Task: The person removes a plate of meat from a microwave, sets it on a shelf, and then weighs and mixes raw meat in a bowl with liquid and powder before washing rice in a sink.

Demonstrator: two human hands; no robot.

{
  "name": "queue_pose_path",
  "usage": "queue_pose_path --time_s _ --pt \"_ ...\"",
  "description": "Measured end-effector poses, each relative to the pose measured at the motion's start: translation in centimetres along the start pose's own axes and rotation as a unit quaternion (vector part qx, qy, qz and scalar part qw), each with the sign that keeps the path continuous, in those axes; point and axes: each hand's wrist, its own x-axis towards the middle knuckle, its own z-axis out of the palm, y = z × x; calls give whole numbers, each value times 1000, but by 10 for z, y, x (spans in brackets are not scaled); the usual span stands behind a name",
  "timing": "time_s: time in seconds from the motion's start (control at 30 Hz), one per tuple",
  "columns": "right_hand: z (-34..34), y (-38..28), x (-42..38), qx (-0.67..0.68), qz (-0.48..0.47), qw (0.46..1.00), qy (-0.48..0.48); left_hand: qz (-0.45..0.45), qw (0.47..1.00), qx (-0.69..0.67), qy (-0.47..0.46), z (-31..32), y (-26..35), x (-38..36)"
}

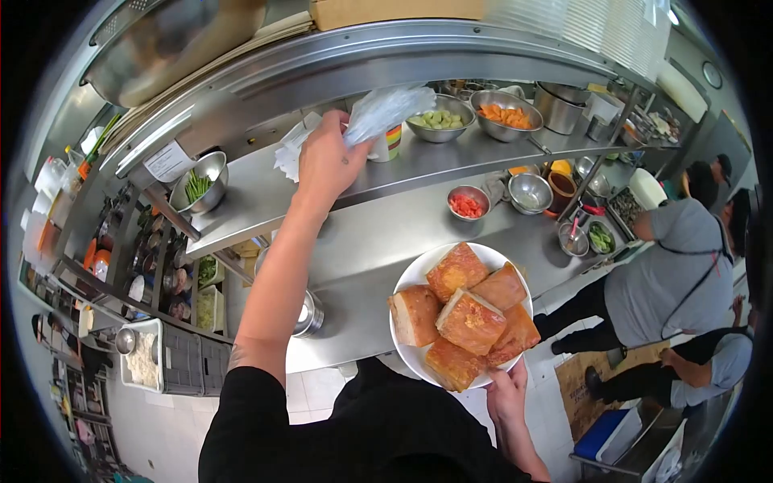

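Note:
My left hand is raised over the upper steel shelf, its fingers closed on a crumpled clear plastic bag. White paper sheets lie just left of those fingers, and a striped cup stands partly behind the bag. Low in front of my body, my right hand grips the near edge of a round white plate. Piled on that plate are several thick, golden-brown blocks with pale sides, which look like roast pork belly.
On the upper shelf are bowls of green chunks, orange chunks and green stalks. A bowl of red pieces sits on the counter below. Co-workers stand at the right. A white bin is at left.

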Motion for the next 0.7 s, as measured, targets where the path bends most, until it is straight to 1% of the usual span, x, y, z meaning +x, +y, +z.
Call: queue_pose_path --time_s 0.1,0.13,0.23,0.33,0.37,0.43,0.5,0.53,0.63,0.7 --pt "-15 -2 14 12 -2 1000 -4 -16 999 46 -18 14 -4 0" --pt "-9 -17 22 12 8 1000 4 -24 998 48 -28 23 -7 13" --pt "-18 -14 27 18 5 1000 -1 -42 998 39 -34 27 -7 12" --pt "-26 -16 29 19 11 1000 -4 -53 995 74 -40 36 -14 19" --pt "-20 -31 36 16 25 1000 3 -61 994 73 -53 45 -18 34" --pt "-25 -28 35 5 27 1000 6 -60 994 71 -52 48 -20 38" --pt "-29 -25 33 -5 30 999 13 -78 988 112 -77 51 -18 41" --pt "-30 -23 32 -3 29 1000 12 -77 988 110 -80 53 -19 42" --pt "-25 -29 30 -1 35 999 20 -66 989 113 -71 60 -20 51" --pt "-25 -25 28 -1 33 999 21 -87 986 117 -80 59 -18 52"
